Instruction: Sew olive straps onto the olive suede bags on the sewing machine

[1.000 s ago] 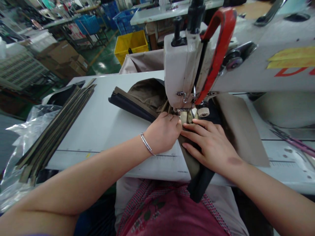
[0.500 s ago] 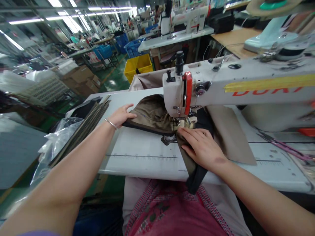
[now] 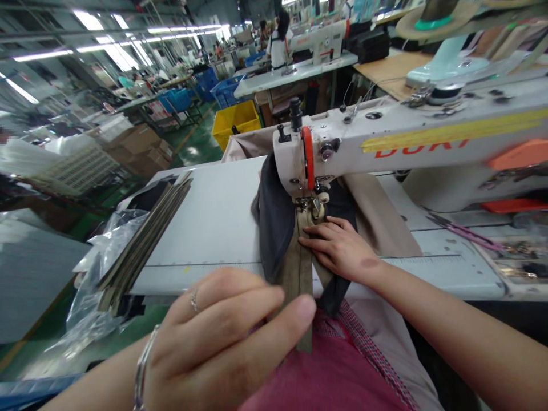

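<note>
An olive-brown fabric piece with a dark grey part (image 3: 276,222) lies under the needle area of the white sewing machine (image 3: 295,160). Its long olive strip (image 3: 305,268) runs toward me over the table's front edge. My right hand (image 3: 338,248) rests flat on the fabric just in front of the presser foot (image 3: 315,208), fingers stretched out. Close to the camera, my left hand (image 3: 226,337) is curled, thumb and forefinger drawn together over the strip's near end. Slight blur and overlap hide what lies between those fingertips.
Olive strips (image 3: 145,240) are stacked at the table's left end beside clear plastic (image 3: 103,251). Purple-handled scissors (image 3: 466,231) lie right of the machine. A beige panel (image 3: 381,217) sits behind my right hand. A yellow bin (image 3: 235,120) stands beyond the table.
My left hand has left the fabric's far-left end and come toward me, low and near the camera. The fabric has swung round so its strip points at my lap. My right hand stays beside the needle.
</note>
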The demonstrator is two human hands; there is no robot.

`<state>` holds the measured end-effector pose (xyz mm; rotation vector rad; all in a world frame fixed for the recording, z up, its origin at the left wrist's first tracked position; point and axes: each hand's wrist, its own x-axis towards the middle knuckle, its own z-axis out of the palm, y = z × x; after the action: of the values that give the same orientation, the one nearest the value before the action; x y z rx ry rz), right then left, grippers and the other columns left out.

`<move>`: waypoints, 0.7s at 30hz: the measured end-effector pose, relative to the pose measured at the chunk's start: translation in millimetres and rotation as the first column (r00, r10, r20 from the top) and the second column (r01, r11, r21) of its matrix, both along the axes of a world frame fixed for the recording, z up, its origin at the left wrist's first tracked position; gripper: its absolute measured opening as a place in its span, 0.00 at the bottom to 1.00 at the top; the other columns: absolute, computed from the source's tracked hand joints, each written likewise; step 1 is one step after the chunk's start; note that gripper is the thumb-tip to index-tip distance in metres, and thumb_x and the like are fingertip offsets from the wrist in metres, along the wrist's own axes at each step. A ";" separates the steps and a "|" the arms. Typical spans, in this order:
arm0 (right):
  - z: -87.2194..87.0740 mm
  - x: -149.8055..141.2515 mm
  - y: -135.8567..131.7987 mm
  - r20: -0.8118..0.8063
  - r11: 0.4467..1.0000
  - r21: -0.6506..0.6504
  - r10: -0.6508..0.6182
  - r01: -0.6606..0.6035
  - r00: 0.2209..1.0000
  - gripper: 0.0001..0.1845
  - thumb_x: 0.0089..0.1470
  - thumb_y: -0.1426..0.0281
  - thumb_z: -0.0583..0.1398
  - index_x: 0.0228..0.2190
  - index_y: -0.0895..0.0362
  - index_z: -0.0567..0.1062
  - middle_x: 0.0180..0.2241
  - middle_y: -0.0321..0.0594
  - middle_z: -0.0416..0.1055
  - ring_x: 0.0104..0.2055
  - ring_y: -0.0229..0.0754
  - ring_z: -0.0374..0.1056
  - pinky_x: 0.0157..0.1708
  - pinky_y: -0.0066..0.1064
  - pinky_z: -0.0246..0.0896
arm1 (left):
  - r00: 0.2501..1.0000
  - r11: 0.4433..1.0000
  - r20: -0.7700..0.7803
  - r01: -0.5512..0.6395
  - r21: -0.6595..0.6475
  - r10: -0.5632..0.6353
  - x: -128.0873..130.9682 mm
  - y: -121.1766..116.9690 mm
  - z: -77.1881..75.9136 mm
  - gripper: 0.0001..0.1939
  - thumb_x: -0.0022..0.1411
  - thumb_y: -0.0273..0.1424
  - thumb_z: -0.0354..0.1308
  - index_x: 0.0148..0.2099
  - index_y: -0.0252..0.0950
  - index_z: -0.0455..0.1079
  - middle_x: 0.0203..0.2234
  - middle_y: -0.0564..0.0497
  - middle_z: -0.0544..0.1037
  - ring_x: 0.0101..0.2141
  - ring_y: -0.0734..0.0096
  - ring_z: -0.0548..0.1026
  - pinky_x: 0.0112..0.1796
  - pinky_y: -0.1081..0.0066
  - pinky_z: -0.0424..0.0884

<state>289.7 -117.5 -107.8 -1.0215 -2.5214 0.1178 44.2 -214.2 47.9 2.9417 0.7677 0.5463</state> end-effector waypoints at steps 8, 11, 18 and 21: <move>-3.7 -0.3 -2.3 -0.093 0.999 -0.007 -0.035 0.035 0.995 0.14 0.60 0.67 0.56 0.47 0.46 0.73 0.52 0.33 0.71 0.54 0.42 0.64 0.62 0.44 0.46 | 0.851 0.971 -0.473 -0.234 0.048 0.229 45.4 76.5 -87.5 0.22 0.65 0.23 0.46 0.61 0.25 0.61 0.48 0.37 0.73 0.45 0.59 0.74 0.46 0.60 0.72; -3.5 5.0 -3.4 -0.150 0.978 -0.008 -0.207 0.208 0.967 0.12 0.59 0.66 0.57 0.44 0.51 0.73 0.50 0.38 0.70 0.53 0.43 0.63 0.58 0.39 0.53 | 0.887 0.944 -0.332 -0.327 0.040 0.321 51.5 83.4 -123.1 0.20 0.66 0.26 0.47 0.59 0.29 0.62 0.49 0.39 0.71 0.47 0.59 0.71 0.47 0.61 0.71; 15.1 -9.5 16.9 -0.035 0.759 -0.096 -0.650 0.644 0.760 0.28 0.51 0.48 0.58 0.42 0.59 0.67 0.40 0.53 0.70 0.42 0.56 0.67 0.38 0.43 0.63 | 0.950 0.952 -0.127 -0.297 -0.070 0.287 48.3 87.6 -144.3 0.19 0.64 0.24 0.49 0.56 0.32 0.63 0.61 0.43 0.63 0.62 0.66 0.58 0.65 0.63 0.51; 24.9 -10.2 34.7 0.075 0.708 -0.126 -0.692 0.695 0.718 0.28 0.53 0.46 0.56 0.40 0.58 0.68 0.39 0.53 0.71 0.40 0.55 0.69 0.36 0.42 0.63 | 0.946 0.942 -0.101 -0.318 -0.112 0.307 49.8 88.7 -145.1 0.22 0.64 0.23 0.48 0.60 0.32 0.60 0.61 0.45 0.65 0.62 0.68 0.59 0.65 0.63 0.51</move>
<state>279.5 -82.9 -82.9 -1.9713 -1.9834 0.0655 94.0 -125.5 -97.1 2.7545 1.2438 0.3761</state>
